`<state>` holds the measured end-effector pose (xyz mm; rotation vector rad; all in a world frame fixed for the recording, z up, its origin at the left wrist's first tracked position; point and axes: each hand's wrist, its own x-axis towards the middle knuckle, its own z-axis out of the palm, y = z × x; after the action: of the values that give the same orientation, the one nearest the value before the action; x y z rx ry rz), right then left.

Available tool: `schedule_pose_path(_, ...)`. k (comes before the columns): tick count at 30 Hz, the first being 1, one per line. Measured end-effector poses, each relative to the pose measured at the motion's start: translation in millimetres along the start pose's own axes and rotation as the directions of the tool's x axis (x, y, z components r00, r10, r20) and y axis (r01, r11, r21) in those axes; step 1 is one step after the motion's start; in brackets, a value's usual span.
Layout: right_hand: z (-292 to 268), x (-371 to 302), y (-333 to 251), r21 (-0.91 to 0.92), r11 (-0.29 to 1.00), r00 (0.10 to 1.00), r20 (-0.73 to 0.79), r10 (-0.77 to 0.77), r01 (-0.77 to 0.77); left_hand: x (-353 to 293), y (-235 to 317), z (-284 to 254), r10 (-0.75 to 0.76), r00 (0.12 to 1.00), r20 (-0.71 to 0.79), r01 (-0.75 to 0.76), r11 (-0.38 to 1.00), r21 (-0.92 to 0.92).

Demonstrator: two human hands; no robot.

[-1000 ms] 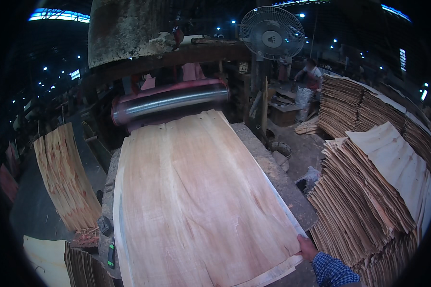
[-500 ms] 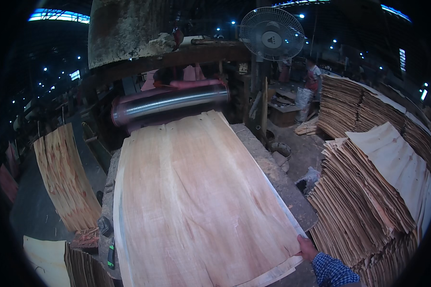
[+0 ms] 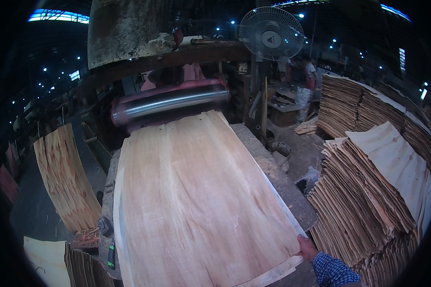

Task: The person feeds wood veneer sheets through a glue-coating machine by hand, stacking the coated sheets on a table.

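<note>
A wide, pale wood veneer sheet (image 3: 196, 201) lies lengthwise in front of me, its surface slightly wavy. At its near right corner my right hand (image 3: 308, 248), in a blue checked sleeve, closes on the sheet's edge. Whiter sheet edges show under it along both sides and at the near end. Past the sheet's far end is a shiny metal roller (image 3: 172, 103) with pink-stained rims, set in a machine frame. My left hand is not in view.
Tall veneer stacks (image 3: 354, 205) rise close on the right. A floor fan (image 3: 272, 39) stands beyond the machine. On the left are a leaning veneer sheet (image 3: 67, 177) and a green-and-black knife (image 3: 111, 256) at the bed's edge. A person (image 3: 310, 76) stands far right.
My right hand and the veneer sheet look unmoved. Behind the roller the pink pieces have shifted, and the distant person's posture has changed a little.
</note>
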<state>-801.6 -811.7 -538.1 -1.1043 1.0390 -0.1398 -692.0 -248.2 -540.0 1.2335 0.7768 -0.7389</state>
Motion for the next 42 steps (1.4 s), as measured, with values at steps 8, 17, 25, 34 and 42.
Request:
schedule_pose_path(8, 1.3, -3.6, -2.6, 0.02, 1.0, 1.0, 0.015, 0.01, -0.011, 2.1, -1.1, -3.9, -0.049, 0.998, 0.025, 0.048, 0.999, 0.006)
schedule_pose_path(17, -4.6, 5.6, 3.3, 0.027, 0.999, 0.999, 0.033, 0.019, -0.02, 18.1, -7.2, -14.5, -0.003, 0.999, 0.054, 0.001, 1.0, 0.028)
schedule_pose_path(25, 1.7, -4.0, -5.3, -0.025, 0.999, 0.999, 0.034, 0.021, -0.02, 8.5, -3.3, -10.5, -0.055, 0.998, 0.033, 0.054, 0.997, 0.048)
schedule_pose_path(34, -3.7, 4.3, 2.4, -0.036, 0.999, 0.998, 0.053, 0.018, -0.016, 8.4, -4.2, -5.9, 0.022, 0.999, -0.025, -0.021, 0.999, 0.038)
schedule_pose_path(42, 0.5, -4.2, -5.7, -0.046, 0.998, 0.998, 0.045, 0.032, -0.03, -7.3, 2.4, -0.6, 0.028, 1.0, 0.008, -0.028, 0.999, 0.044)
